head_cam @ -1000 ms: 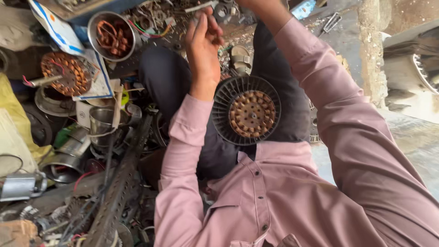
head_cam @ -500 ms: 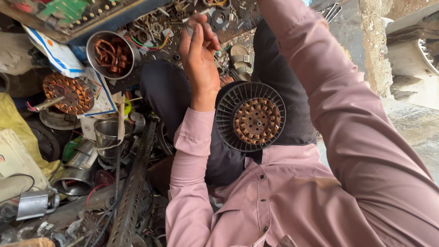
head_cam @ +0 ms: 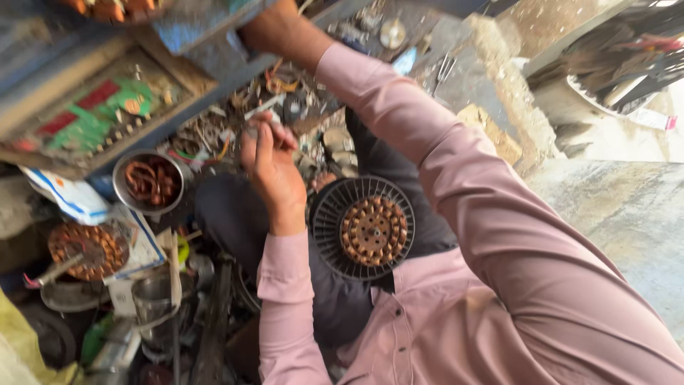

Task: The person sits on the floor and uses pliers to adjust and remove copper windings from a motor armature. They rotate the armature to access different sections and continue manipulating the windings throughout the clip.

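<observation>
Left hand (head_cam: pixel 271 167) is raised with fingers pinched on something too small to identify, right hand reaches out of view, grip undeterminable, while the fan stator (head_cam: pixel 365 228), judged heavy, rigid, best gripped by its black rim, rests on the lap.

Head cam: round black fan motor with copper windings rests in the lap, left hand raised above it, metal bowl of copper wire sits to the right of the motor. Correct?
Not quite. In the head view the metal bowl of copper wire sits to the left of the fan motor, not the right. The motor does rest in the lap, and the left hand is raised above it.
</observation>
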